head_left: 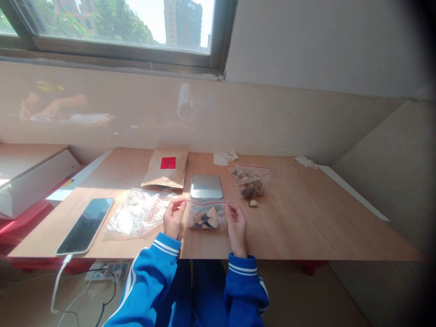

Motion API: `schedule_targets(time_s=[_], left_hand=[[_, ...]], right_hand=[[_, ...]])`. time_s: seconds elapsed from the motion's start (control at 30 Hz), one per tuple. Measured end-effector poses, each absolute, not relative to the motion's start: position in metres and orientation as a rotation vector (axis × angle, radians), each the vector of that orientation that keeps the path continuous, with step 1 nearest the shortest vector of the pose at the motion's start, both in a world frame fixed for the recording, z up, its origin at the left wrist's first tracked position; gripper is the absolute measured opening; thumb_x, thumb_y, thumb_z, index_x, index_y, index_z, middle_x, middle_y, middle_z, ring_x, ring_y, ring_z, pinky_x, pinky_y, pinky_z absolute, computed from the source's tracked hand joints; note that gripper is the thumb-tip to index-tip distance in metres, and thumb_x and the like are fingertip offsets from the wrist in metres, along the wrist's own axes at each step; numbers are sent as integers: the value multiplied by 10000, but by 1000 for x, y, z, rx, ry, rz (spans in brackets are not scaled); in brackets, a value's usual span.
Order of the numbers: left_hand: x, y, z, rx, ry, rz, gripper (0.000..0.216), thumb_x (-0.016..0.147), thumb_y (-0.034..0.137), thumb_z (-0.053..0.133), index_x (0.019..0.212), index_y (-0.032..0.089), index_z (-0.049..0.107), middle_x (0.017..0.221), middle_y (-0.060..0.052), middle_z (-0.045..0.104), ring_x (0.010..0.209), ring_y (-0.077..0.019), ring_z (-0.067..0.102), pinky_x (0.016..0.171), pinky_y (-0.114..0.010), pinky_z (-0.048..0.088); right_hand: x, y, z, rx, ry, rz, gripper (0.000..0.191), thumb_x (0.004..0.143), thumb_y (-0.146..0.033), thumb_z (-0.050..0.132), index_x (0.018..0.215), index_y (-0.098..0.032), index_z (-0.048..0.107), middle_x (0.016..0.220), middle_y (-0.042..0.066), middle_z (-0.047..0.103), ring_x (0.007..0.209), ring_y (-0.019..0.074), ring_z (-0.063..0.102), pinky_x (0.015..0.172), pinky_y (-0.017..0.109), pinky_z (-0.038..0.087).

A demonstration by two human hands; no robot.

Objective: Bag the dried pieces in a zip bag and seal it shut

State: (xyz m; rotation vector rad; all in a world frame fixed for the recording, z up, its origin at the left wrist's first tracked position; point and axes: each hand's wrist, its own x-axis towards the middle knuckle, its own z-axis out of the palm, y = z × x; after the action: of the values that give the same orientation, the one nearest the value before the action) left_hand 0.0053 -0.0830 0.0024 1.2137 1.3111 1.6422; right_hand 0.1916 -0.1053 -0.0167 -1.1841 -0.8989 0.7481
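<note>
My left hand [173, 219] and my right hand [236, 229] hold the two ends of a clear zip-top plastic bag [204, 217], pinching it near its red-lined top edge. Inside lie pale and dark chunks, possibly dried food. Just beyond the bag stands a flat steel kitchen scale [206, 186]. Farther right sits a second zip-top bag [251, 182] of brown pieces, with one loose pale piece [252, 203] beside it on the wooden table [306, 218]. Left of my left hand lies a crumpled clear plastic bag [136, 214].
A black smartphone [85, 225] lies near the table's front left edge, its white cable [57, 286] hanging down. A brown paper bag [165, 169] with a red label lies at the back, near white tissues [229, 157]. A white box [34, 181] stands off the left side.
</note>
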Motion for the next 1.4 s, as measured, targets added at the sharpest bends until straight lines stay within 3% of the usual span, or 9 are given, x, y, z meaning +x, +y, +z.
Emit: schedule_targets(time_s=[0.4,0.73,0.93,1.2,1.3,1.4], left_hand=[[3,-85,7,1171,1349,1673,267,693,410,692,769,162,631,761,-36,661,710,-148,602,670,-265,491],[2,-84,4,1264,1159,1574,345,742,431,666,960,167,627,920,-64,675,868,-191,638,809,-315,502],[2,-82,1,1262,1232,1467,306,709,444,705,806,155,676,867,-73,681,856,-195,644,815,-319,509],[3,-86,6,1233,1194,1432,315,669,460,741,791,173,698,922,-81,688,875,-210,653,849,-357,524],[2,-85,3,1225,1182,1467,298,659,442,752,778,174,697,874,-69,683,855,-205,651,849,-356,523],[1,-85,-1,1206,1189,1489,288,659,424,755,778,169,693,851,-66,684,860,-207,649,849,-353,522]], right_hand=[[193,-103,-23,-1149,-840,759,324,763,-456,679,890,-158,656,879,64,698,812,185,640,735,305,501],[192,-102,-24,-1136,-812,769,318,737,-454,697,862,-166,647,861,56,699,798,184,642,750,317,505],[192,-103,-24,-1128,-811,757,317,741,-458,693,862,-170,642,854,49,698,810,183,646,764,319,501],[192,-103,-20,-1106,-739,827,416,743,-527,666,929,-156,636,806,53,694,764,179,643,727,306,496],[191,-107,-13,-1089,-778,889,438,772,-530,635,1000,-157,653,873,66,705,798,185,644,730,306,495],[191,-109,-8,-1086,-885,937,390,803,-514,615,951,-158,677,933,84,716,852,203,647,762,322,493]])
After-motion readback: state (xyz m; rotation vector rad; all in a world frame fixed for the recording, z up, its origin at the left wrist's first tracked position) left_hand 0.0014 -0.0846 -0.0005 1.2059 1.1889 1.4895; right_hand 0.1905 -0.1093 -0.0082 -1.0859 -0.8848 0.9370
